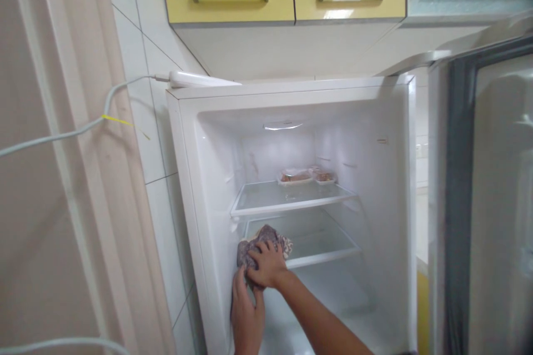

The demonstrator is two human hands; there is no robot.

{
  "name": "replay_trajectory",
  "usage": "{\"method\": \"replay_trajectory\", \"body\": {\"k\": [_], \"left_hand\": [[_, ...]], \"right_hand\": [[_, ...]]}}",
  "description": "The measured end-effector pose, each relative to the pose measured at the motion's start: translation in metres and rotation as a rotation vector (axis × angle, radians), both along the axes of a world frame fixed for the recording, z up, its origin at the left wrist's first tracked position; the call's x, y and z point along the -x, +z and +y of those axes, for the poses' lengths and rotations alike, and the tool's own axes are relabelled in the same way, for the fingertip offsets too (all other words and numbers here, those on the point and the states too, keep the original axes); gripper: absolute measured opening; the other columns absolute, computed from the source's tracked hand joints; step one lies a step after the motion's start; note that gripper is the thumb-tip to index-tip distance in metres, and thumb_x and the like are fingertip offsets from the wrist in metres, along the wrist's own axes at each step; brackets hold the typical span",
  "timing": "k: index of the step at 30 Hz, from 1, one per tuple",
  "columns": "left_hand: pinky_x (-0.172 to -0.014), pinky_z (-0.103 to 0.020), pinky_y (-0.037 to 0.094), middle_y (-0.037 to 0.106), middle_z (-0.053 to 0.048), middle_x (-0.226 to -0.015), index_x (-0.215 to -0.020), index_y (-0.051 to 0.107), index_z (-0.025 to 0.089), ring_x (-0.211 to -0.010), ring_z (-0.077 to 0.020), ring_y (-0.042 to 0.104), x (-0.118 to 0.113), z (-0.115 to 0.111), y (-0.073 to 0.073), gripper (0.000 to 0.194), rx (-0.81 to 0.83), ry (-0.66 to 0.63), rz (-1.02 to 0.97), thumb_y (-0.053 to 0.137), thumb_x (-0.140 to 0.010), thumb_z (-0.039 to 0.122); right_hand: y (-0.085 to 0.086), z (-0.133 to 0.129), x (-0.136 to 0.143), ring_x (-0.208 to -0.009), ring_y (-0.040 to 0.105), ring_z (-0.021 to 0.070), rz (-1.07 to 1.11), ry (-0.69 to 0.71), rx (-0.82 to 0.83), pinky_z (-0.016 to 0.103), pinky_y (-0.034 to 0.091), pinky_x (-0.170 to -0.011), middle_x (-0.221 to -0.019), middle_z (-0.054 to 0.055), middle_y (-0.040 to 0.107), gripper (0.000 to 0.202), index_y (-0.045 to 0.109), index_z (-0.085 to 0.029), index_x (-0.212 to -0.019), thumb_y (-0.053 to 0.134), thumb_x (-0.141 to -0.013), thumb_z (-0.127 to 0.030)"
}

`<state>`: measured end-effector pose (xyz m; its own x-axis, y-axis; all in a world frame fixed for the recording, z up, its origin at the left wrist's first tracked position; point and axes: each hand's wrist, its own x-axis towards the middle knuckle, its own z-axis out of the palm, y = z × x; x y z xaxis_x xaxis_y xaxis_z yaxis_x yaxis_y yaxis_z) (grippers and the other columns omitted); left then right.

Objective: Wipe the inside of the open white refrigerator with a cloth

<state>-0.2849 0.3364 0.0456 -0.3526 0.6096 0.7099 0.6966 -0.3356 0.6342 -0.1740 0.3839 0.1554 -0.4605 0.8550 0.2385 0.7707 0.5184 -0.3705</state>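
A bunched grey-purple cloth (245, 252) with a pale, nubby edge is at the front left of the middle shelf (320, 241), inside the open fridge. Over the cloth lies my right hand (268, 266), fingers bent and pressing into its folds. From below, my left hand (249, 310) reaches up beside the fridge's left inner wall (214, 222). Its fingertips and thumb grip the lower part of the cloth, and the two hands meet there. Part of the cloth is hidden behind my fingers.
Two wrapped food trays (295, 178) sit on the upper shelf (266, 197). The fridge door (458, 205) stands open at the right. Yellow cupboards (229, 5) hang above. A white cable (83, 128) runs at the left to a white object (200, 80) on the fridge top.
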Motion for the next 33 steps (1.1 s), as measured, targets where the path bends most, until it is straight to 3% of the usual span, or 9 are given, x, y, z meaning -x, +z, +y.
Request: {"method": "replay_trajectory", "body": {"k": [4,9,12,15,19,25,29,33], "left_hand": [[-0.115,-0.050,0.047,0.045,-0.017,-0.156,-0.155,0.029,0.019,-0.145,-0.0280,0.045,-0.008,-0.002,-0.005,0.059,-0.005,0.028,0.105,0.042,-0.099,0.033],[-0.119,-0.050,0.042,0.034,-0.014,-0.165,-0.162,0.012,0.022,-0.152,-0.0270,0.034,-0.016,0.006,-0.010,0.070,0.000,0.075,0.276,0.043,-0.099,0.027],[-0.118,-0.054,0.041,0.038,-0.012,-0.163,-0.161,0.019,0.023,-0.154,-0.0300,0.028,-0.013,0.010,-0.017,0.070,-0.014,0.147,0.453,0.047,-0.097,0.021],[-0.113,-0.054,0.046,0.047,-0.011,-0.156,-0.157,0.032,0.023,-0.152,-0.0325,0.031,-0.009,0.014,-0.024,0.068,-0.034,0.219,0.613,0.052,-0.093,0.017],[-0.112,-0.053,0.048,0.053,-0.012,-0.147,-0.150,0.042,0.018,-0.147,-0.0332,0.037,-0.009,0.019,-0.027,0.064,-0.064,0.289,0.637,0.053,-0.088,0.009],[-0.114,-0.054,0.047,0.053,-0.013,-0.147,-0.155,0.033,0.018,-0.148,-0.0340,0.036,-0.011,0.019,-0.025,0.074,-0.074,0.299,0.682,0.050,-0.084,0.001],[-0.116,-0.054,0.045,0.052,-0.013,-0.149,-0.158,0.028,0.018,-0.151,-0.0335,0.032,-0.010,0.015,-0.022,0.078,-0.048,0.290,0.682,0.048,-0.085,0.000],[-0.118,-0.053,0.045,0.050,-0.012,-0.153,-0.159,0.025,0.019,-0.152,-0.0331,0.031,-0.010,0.012,-0.022,0.080,-0.027,0.277,0.682,0.048,-0.085,0.001]], "right_hand": [[0.003,0.024,-0.001,-0.146,0.036,0.0328,-0.004,0.097,0.026,0.065,0.020,-0.119,-0.156,0.002,0.049,0.057,0.058,-0.040,-0.137,0.051,-0.084,-0.061],[0.003,0.062,0.007,-0.148,0.033,0.0349,-0.014,0.069,0.069,0.066,0.020,-0.119,-0.160,0.006,0.044,0.066,0.054,-0.034,-0.142,0.053,-0.083,-0.061],[0.002,0.088,0.015,-0.148,0.033,0.0367,-0.017,0.014,0.076,0.068,0.020,-0.118,-0.159,0.009,0.044,0.069,0.053,-0.031,-0.143,0.051,-0.083,-0.063],[0.001,0.115,0.017,-0.149,0.031,0.0385,-0.024,-0.047,0.084,0.070,0.017,-0.118,-0.160,0.010,0.043,0.068,0.052,-0.031,-0.144,0.047,-0.085,-0.064],[-0.001,0.144,0.005,-0.150,0.031,0.0369,-0.051,-0.103,0.090,0.065,0.017,-0.119,-0.162,0.009,0.041,0.068,0.050,-0.034,-0.147,0.044,-0.087,-0.065],[-0.008,0.164,-0.040,-0.149,0.035,0.0343,-0.094,-0.188,0.082,0.058,0.020,-0.121,-0.161,0.007,0.044,0.067,0.049,-0.036,-0.148,0.044,-0.087,-0.065],[-0.014,0.166,-0.091,-0.148,0.036,0.0339,-0.117,-0.290,0.061,0.058,0.023,-0.119,-0.161,0.006,0.043,0.064,0.049,-0.035,-0.147,0.043,-0.089,-0.062],[-0.021,0.151,-0.150,-0.144,0.041,0.0358,-0.155,-0.406,0.010,0.060,0.026,-0.117,-0.159,0.011,0.045,0.063,0.051,-0.028,-0.147,0.042,-0.092,-0.058]]}}
